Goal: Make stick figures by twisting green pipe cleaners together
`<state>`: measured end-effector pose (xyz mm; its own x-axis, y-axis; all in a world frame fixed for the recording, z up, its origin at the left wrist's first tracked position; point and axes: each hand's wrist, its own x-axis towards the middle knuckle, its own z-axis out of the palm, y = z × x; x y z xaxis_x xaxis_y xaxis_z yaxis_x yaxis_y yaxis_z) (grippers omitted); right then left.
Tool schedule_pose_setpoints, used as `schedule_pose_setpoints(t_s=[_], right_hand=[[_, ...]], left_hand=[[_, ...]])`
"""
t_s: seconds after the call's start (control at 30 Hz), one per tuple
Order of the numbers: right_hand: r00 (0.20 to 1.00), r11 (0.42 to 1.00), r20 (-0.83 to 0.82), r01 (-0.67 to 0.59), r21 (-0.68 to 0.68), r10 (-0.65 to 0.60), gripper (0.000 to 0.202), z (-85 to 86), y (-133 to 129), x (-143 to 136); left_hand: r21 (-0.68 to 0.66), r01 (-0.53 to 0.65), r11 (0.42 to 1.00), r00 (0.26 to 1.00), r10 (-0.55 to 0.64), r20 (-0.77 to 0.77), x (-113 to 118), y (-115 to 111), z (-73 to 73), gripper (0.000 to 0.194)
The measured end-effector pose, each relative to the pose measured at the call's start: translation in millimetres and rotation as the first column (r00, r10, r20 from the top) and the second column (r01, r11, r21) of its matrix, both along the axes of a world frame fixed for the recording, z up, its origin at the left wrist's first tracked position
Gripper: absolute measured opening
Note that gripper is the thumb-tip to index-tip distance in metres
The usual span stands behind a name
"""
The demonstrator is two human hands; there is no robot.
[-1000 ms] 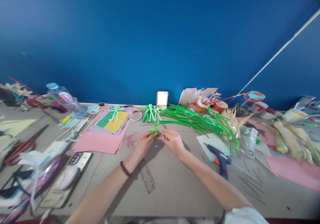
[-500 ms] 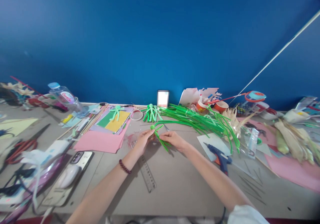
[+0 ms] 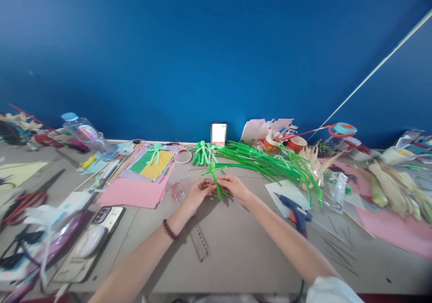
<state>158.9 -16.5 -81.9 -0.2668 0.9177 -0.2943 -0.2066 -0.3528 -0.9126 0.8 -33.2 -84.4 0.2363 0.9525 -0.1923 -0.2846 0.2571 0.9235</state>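
Between my two hands stands a bright green pipe-cleaner figure (image 3: 213, 172), with a round head, arms spread to the sides and legs hanging below. My left hand (image 3: 202, 192) pinches it from the left near the waist. From the right, the thumb and fingers of my right hand (image 3: 233, 187) close on the same part. Just behind it, paler green pipe-cleaner figures (image 3: 203, 152) lean against one another. Another pale green figure (image 3: 155, 153) lies on a yellow and green packet. Long green pipe cleaners (image 3: 266, 159) spread in a bundle to the right.
A clear ruler (image 3: 199, 237) lies below my left hand. On the right are a blue glue gun (image 3: 294, 210), thin sticks and dried husks (image 3: 393, 188). Pink paper (image 3: 133, 192), a phone (image 3: 91, 244), scissors (image 3: 29, 201) and a bottle (image 3: 86, 132) sit on the left.
My left hand has moved from the figure's head down to its waist. The figure now stands more upright, its legs closer together.
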Motion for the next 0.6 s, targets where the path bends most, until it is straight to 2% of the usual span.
schedule_pose_setpoints(t_s=[0.2,0.43,0.6], right_hand=[[0.999,0.997,0.029,0.012,0.080,-0.014,0.039,-2.8,-0.3,-1.7],[0.992,0.982,0.117,0.019,0.186,-0.042,0.037,-5.0,-1.8,-3.7],[0.974,0.965,0.207,0.031,0.261,-0.087,0.031,-5.3,-2.5,-5.3]], left_hand=[[0.022,-0.089,0.996,0.996,0.089,-0.012,1.1,-0.5,-1.6,0.032],[0.081,-0.074,0.994,0.996,0.078,-0.045,1.6,-1.2,-0.3,0.030],[0.088,-0.045,0.995,0.999,0.046,-0.005,4.1,-0.6,-4.2,0.032]])
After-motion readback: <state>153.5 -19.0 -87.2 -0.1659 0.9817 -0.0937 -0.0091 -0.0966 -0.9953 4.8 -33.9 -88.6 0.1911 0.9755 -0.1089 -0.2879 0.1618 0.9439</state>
